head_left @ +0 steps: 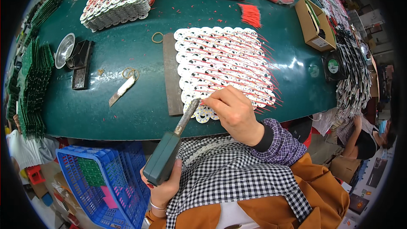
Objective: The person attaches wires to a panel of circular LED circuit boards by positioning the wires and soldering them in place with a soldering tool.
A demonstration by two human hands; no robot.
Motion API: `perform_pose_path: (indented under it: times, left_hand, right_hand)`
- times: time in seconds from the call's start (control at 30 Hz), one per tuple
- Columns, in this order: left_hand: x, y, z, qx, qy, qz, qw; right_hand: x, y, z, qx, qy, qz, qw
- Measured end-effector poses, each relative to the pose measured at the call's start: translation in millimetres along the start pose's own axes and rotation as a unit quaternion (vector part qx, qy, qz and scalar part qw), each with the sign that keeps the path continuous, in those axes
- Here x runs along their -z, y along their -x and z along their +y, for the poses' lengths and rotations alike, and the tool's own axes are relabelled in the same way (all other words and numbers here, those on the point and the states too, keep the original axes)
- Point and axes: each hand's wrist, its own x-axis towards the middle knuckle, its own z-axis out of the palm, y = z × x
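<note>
Green table (pixel 127 101) held a wide sheet of round white boards w/ red wires (pixel 222 65). Left hand (pixel 163 186) was clamped round a soldering iron (pixel 169 148), tip at the sheet's near edge. Right hand (pixel 233 110), fingers pinched together, pressed a wire there.

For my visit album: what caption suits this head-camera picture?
Left hand holds a soldering iron; right hand rests on round white boards.
</note>
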Motion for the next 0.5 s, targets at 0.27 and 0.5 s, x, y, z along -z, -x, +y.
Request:
perform_pose_path:
  times: [0.27,0.5]
  left_hand:
    - [-5,1,2,0.109,0.049,0.055,0.991]
    - [0,4,-14,-0.050,-0.008,0.019,0.999]
  right_hand:
    - [1,0,-3,-0.004,0.014,-0.007,1.000]
    - [-1,0,-4,-0.006,0.030,0.000,1.000]
